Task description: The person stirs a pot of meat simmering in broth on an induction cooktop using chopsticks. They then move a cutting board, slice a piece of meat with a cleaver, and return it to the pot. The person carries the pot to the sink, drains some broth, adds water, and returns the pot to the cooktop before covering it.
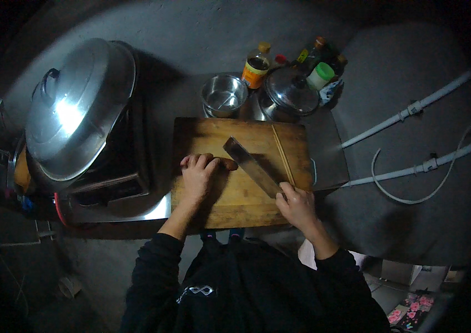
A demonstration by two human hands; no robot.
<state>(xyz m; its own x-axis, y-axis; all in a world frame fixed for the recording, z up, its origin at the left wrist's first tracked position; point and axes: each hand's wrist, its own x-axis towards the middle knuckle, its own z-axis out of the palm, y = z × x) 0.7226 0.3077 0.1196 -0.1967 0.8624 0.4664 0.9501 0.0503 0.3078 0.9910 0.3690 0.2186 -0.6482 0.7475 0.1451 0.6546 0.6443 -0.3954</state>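
Observation:
A thick wooden cutting board (235,208) lies in front of me. On its left half my left hand (198,170) is closed over a long brownish piece of food (230,164), whose right end shows past my fingers; what kind it is I cannot tell. My right hand (296,204) grips a cleaver (254,168) near the board's right front corner. The blade points up and left across the board, its far end close to the food's right end. A pair of wooden chopsticks (282,152) lies on the board, to the right of the blade.
Behind the board stand a small steel pot (224,93), a lidded steel pot (291,93), a sauce bottle (256,66) and a green-capped jar (321,76). A large domed metal lid (81,108) sits over the stove at left. White pipes (406,110) run along the right wall.

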